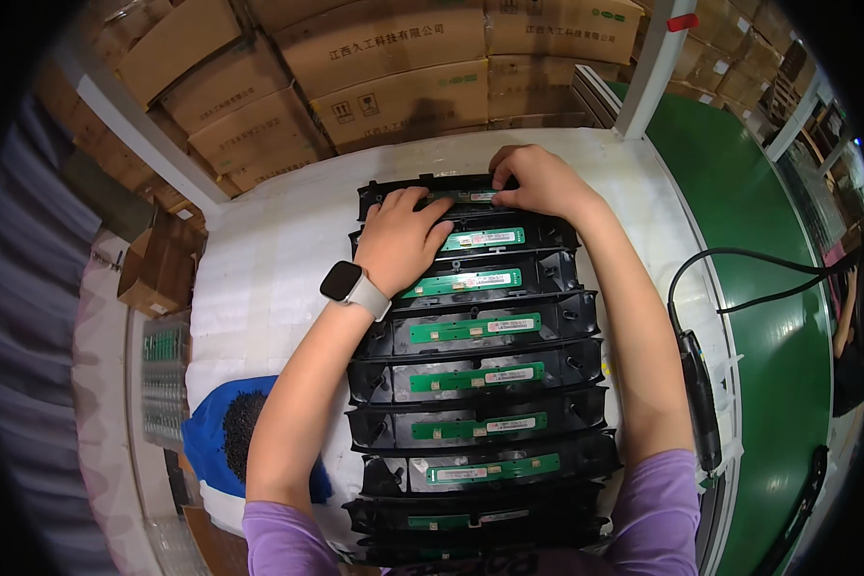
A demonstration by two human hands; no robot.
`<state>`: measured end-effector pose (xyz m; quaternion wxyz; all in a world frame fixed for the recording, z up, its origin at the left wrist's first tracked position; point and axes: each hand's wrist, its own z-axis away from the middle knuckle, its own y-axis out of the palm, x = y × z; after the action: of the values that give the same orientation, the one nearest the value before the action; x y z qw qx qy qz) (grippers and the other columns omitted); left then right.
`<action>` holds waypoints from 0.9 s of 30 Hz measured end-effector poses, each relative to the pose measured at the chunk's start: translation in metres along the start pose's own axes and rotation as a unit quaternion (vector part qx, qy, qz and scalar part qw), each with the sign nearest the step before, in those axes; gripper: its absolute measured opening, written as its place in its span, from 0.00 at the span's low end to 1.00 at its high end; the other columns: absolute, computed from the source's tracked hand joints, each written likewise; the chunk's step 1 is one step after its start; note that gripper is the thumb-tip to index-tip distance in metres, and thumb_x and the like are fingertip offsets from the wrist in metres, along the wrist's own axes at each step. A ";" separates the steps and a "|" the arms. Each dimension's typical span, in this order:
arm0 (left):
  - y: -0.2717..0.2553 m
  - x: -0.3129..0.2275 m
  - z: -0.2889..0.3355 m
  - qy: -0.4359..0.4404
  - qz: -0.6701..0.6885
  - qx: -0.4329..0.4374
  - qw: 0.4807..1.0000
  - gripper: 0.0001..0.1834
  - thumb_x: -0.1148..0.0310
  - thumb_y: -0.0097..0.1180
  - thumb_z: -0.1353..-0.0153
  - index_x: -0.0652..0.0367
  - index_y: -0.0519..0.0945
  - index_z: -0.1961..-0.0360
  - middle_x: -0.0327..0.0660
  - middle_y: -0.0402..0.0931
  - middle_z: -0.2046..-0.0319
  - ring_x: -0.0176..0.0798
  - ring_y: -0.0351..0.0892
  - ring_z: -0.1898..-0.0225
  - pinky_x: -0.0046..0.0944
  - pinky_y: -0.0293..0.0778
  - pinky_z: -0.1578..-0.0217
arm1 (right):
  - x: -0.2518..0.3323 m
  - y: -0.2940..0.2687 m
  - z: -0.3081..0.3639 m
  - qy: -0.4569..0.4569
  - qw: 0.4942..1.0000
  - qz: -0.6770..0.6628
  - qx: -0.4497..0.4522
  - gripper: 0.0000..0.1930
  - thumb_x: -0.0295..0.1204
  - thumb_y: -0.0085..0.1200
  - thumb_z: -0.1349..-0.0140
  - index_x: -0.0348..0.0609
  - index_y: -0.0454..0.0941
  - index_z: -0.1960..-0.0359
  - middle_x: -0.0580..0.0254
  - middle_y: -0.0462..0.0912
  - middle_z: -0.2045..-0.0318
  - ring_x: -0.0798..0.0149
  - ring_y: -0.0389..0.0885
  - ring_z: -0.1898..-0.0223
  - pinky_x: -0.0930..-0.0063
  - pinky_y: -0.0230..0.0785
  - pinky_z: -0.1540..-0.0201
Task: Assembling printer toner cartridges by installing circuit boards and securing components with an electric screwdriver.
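Note:
A column of long black plastic housings point(571, 360) runs away from me across the table, several bearing a narrow green circuit board point(475, 328). At the farthest housing point(374, 200), my left hand point(403, 230) lies palm down with its fingers spread over the left part. A watch point(341, 281) with a pale strap is on that wrist. My right hand point(542, 182) is bent at the right end of the same housing, its thumb and fingers closed at the end of the circuit board point(483, 197) there. Both hands partly cover that board.
A blue bag point(211, 422) of small black screws sits left of my left forearm. A black corded power screwdriver point(701, 403) rests at the table's right edge, beside a green surface point(778, 365). Cardboard boxes point(384, 48) are stacked beyond the white-covered table point(269, 250). Another person's arm point(846, 312) shows far right.

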<state>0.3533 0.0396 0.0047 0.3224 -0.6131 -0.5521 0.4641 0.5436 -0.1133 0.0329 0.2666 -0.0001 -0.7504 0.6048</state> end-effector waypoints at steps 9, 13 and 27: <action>-0.003 -0.005 -0.003 0.010 -0.031 -0.038 0.999 0.17 0.60 0.54 0.39 0.53 0.80 0.51 0.46 0.72 0.44 0.50 0.65 0.38 0.57 0.65 0.43 | -0.013 0.005 -0.003 -0.084 0.994 -0.033 -0.069 0.10 0.28 0.68 0.57 0.37 0.81 0.74 0.57 0.83 0.66 0.53 0.80 0.61 0.63 0.72 0.59; -0.001 -0.003 -0.001 -0.003 -0.055 -0.018 0.998 0.17 0.60 0.53 0.39 0.53 0.79 0.50 0.45 0.70 0.43 0.49 0.65 0.38 0.65 0.60 0.41 | -0.007 0.006 -0.004 -0.046 0.998 -0.046 -0.018 0.10 0.25 0.67 0.56 0.34 0.80 0.72 0.54 0.82 0.59 0.50 0.79 0.56 0.64 0.71 0.53; -0.001 0.012 -0.007 0.009 -0.019 -0.003 1.000 0.23 0.59 0.53 0.38 0.56 0.73 0.43 0.47 0.70 0.42 0.51 0.68 0.41 0.62 0.60 0.41 | -0.015 0.012 -0.003 -0.101 0.990 -0.046 -0.081 0.09 0.27 0.67 0.57 0.37 0.81 0.76 0.59 0.84 0.62 0.51 0.80 0.59 0.63 0.72 0.57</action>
<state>0.3588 0.0519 0.0056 0.3345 -0.6073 -0.5621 0.4509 0.5536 -0.1118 0.0169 0.2161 0.0745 -0.8190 0.5263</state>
